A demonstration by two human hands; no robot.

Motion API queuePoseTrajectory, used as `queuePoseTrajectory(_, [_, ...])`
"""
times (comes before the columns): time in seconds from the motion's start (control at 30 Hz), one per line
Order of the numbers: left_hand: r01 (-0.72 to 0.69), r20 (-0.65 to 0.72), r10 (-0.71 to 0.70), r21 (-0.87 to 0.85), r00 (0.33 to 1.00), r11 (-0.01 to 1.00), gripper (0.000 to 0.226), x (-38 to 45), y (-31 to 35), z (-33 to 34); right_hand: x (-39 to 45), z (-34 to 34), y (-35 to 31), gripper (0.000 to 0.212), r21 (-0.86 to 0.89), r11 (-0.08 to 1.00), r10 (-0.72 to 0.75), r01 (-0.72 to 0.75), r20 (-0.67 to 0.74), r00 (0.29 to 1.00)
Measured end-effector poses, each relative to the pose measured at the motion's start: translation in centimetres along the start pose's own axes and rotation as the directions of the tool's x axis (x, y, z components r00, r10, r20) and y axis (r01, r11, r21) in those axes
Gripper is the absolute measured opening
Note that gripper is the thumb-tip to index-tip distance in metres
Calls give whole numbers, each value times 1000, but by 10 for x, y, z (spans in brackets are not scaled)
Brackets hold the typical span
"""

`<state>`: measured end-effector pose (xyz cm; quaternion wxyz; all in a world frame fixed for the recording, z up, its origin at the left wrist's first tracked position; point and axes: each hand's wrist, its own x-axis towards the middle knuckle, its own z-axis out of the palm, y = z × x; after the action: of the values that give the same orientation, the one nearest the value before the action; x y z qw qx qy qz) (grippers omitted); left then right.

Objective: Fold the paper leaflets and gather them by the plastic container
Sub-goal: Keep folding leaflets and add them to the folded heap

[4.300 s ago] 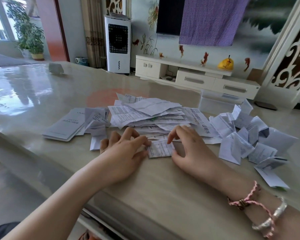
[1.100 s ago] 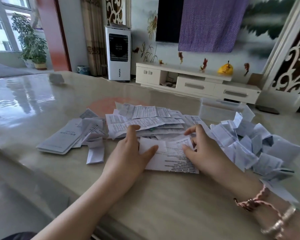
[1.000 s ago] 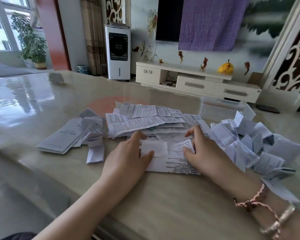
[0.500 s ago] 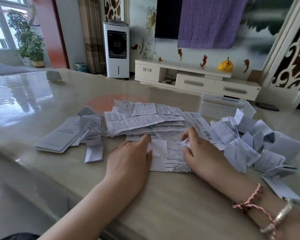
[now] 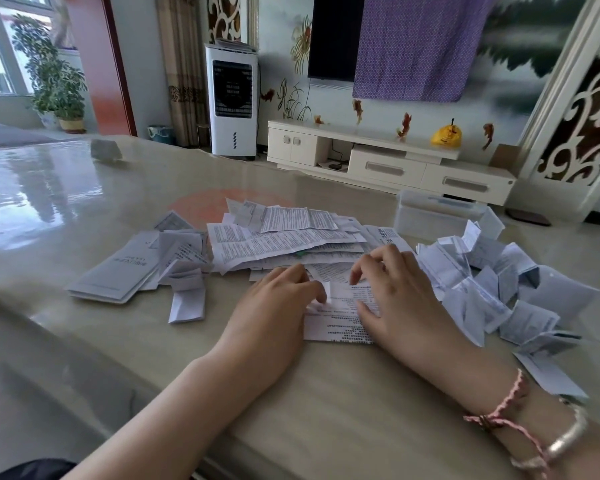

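A printed white leaflet (image 5: 336,320) lies on the table in front of me, its left edge turned over. My left hand (image 5: 274,306) pinches that folded left edge with thumb and fingers. My right hand (image 5: 395,292) presses down on the leaflet's right part, fingertips bent onto the paper. Behind them sits a stack of unfolded leaflets (image 5: 284,240). A heap of folded leaflets (image 5: 492,289) lies to the right, in front of the clear plastic container (image 5: 437,213).
Booklets and a few folded papers (image 5: 142,268) lie to the left, one small folded piece (image 5: 186,306) apart. The glossy table (image 5: 326,410) has its front edge just below my forearms. A small object (image 5: 106,150) stands far left at the back.
The left edge of the leaflet has been folded further over to the right. My left hand moved right onto it and my right hand slid up over the paper.
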<state>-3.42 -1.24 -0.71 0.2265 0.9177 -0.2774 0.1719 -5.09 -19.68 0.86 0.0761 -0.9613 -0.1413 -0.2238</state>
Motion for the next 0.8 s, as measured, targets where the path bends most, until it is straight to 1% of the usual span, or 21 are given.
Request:
queuePoseTrajectory(0.03, [-12, -15, 11, -22, 1000, 1000, 33, 0, -2, 1, 0, -2, -1, 22, 79, 997, -20, 19, 24, 999])
queuePoseTrajectory(0.1, [-16, -29, 14, -82, 999, 997, 18, 0, -5, 1, -2, -6, -2, 23, 235, 972, -57, 25, 127, 990])
queuePoseTrajectory(0.13, [-11, -18, 9, -114, 1000, 993, 15, 0, -7, 1, -2, -8, -2, 25, 294, 955, -78, 22, 179, 981])
queuePoseTrajectory(0.2, [-5, 19, 9, -173, 1000, 985, 15, 0, -11, 1, -2, -11, 1, 30, 356, 934, -133, 34, 257, 957])
queuePoseTrajectory(0.3, [-2, 81, 20, -216, 997, 976, 20, 0, -16, -2, -2, -18, 8, 35, 385, 920, -200, 67, 315, 928])
queuePoseTrajectory(0.37, [-12, 122, 38, -211, 992, 977, 28, -2, -17, -6, -2, -21, 13, 34, 378, 921, -230, 99, 319, 920])
queuePoseTrajectory(0.43, [-32, 141, 61, -198, 988, 980, 40, -3, -18, -9, -3, -21, 14, 30, 356, 926, -250, 130, 317, 915])
queuePoseTrajectory(0.5, [-39, 142, 67, -187, 988, 982, 44, -3, -19, -10, -4, -21, 12, 22, 337, 928, -259, 159, 279, 925])
queuePoseTrajectory(0.57, [-29, 106, 51, -201, 993, 979, 35, -2, -19, -9, -5, -21, 10, 15, 329, 935, -214, 133, 223, 951])
queuePoseTrajectory(0.63, [-5, 47, 16, -214, 999, 977, 19, 0, -18, -9, -3, -21, 10, 8, 323, 943, -141, 78, 174, 975])
queuePoseTrajectory(0.67, [16, 19, -13, -216, 1000, 976, 15, 1, -17, -9, -2, -20, 10, 7, 338, 940, -96, 38, 157, 983])
queuePoseTrajectory(0.73, [94, -22, -102, -223, 995, 970, 22, 3, -15, -10, 2, -15, 13, 14, 403, 912, 15, -71, 140, 990])
queuePoseTrajectory(0.8, [182, -36, -193, -205, 981, 962, 27, 6, -13, -9, 7, -9, 15, 19, 436, 881, 133, -182, 141, 981])
